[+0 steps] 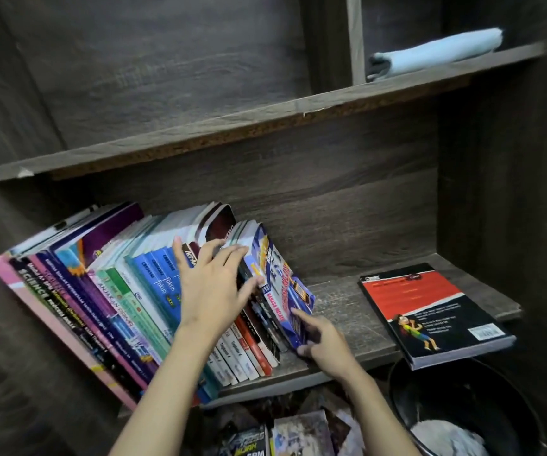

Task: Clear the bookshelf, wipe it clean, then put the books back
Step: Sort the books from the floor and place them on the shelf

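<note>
Blue and shiny, the end book (285,284) leans at the right of the row of books (101,291) on the lower shelf (341,311). My right hand (323,340) curls round its bottom corner. My left hand (213,291) lies on the tops, fingers wide. I think the cover is slick and bendy, so holding near the spine is best. The row looks heavy and could tip. Bare shelf lies to the right, up to the red book (430,311), which sticks out over the front edge.
</note>
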